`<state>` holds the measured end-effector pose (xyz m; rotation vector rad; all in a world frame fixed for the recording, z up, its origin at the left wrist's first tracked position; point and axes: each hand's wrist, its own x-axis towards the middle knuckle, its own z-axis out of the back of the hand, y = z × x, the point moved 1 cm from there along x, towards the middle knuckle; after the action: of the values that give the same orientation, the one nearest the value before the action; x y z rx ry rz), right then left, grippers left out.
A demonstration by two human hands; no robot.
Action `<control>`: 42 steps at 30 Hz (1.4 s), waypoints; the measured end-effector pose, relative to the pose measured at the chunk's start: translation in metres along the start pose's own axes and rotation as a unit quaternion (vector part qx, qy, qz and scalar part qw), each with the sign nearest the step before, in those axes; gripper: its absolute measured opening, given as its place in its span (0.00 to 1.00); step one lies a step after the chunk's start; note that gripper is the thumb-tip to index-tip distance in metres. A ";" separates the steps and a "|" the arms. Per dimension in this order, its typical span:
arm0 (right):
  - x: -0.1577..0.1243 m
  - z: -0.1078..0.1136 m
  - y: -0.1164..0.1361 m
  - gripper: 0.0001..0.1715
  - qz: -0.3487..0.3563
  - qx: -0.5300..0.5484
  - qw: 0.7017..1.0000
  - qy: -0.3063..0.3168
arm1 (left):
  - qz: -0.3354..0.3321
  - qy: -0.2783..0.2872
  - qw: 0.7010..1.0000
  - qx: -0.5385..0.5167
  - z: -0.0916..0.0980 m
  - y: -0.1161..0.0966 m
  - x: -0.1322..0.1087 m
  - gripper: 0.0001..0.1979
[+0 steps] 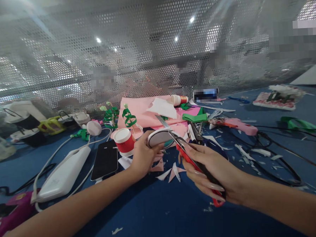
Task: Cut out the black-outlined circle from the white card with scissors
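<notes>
Starting at the left, we see a white power bank (64, 174) lying on the blue surface (152, 214), with a black phone (105, 159) just beside it on the right. A red paper cup (124, 140) with a white lid stands a little farther back. Our left hand (141, 156) is next, its fingers clasped on the near-left edge of a round disc (160, 137), which is held up above the surface near the middle of the scene. It is flat and oval-looking from here, white on its face, with a thin teal rim along its lower right edge. The red-handled scissors (194, 164) meet it on the right, one blade rising past its far edge. Our right hand (213, 172) grips the handles, fingers curled tight. Pink and white paper scraps (174, 172) lie below the hands. Farther right rest a pink glue gun (236, 125) and a black cable (282, 161).
</notes>
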<state>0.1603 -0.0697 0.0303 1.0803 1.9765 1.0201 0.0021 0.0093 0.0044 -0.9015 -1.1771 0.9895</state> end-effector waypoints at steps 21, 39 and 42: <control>-0.002 -0.002 0.000 0.24 -0.029 0.044 0.999 0.007 | -0.019 -0.058 0.994 0.088 0.000 -0.009 -0.006 0.09; -0.003 0.001 -0.001 0.20 -0.026 -0.005 1.000 0.010 | -0.043 0.009 0.994 0.103 0.001 0.004 -0.005 0.08; -0.004 0.001 -0.003 0.20 -0.020 -0.010 1.000 0.016 | -0.042 0.027 0.994 0.095 0.000 0.003 -0.006 0.07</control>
<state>0.1615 -0.0736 0.0284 1.0150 2.0012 1.0404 0.0010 0.0044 0.0001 -0.7189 -1.0477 0.9853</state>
